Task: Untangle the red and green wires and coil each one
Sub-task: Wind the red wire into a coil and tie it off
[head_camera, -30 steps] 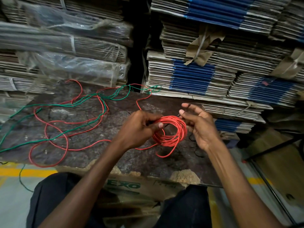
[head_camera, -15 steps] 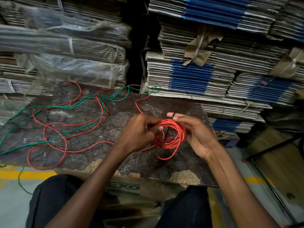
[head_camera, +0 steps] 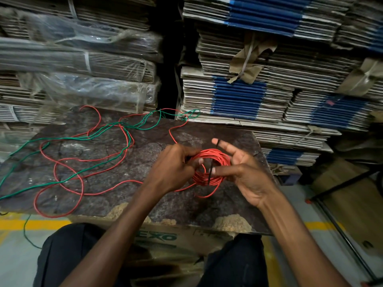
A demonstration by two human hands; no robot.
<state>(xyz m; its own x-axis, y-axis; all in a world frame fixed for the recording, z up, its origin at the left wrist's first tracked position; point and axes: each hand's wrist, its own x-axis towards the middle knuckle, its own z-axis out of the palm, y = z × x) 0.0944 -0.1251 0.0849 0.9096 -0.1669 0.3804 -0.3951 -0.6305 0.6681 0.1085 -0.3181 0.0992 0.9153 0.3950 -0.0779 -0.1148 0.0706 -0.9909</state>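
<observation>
A red wire coil [head_camera: 215, 162] hangs between my hands above the dark board [head_camera: 124, 183]. My left hand [head_camera: 174, 168] grips the coil's left side with curled fingers. My right hand [head_camera: 244, 168] holds the coil's right side, thumb pressing a thin black tie [head_camera: 210, 172] against the loops, index finger stretched out. The loose rest of the red wire [head_camera: 62, 162] sprawls in loops over the board's left half. The green wire [head_camera: 99, 162] lies across it, crossing the red loops, and runs off the left edge.
Stacks of flattened cardboard [head_camera: 238, 96] rise right behind the board; plastic-wrapped bundles [head_camera: 83, 65] stand at the back left. A cardboard box [head_camera: 161, 237] sits under the board by my knees. The floor has a yellow line [head_camera: 31, 224]. A black metal frame [head_camera: 342, 183] stands at right.
My right hand has moved in onto the coil, its thumb now pressing the black tie across the loops. The left hand keeps its grip. The loose wires lie as before.
</observation>
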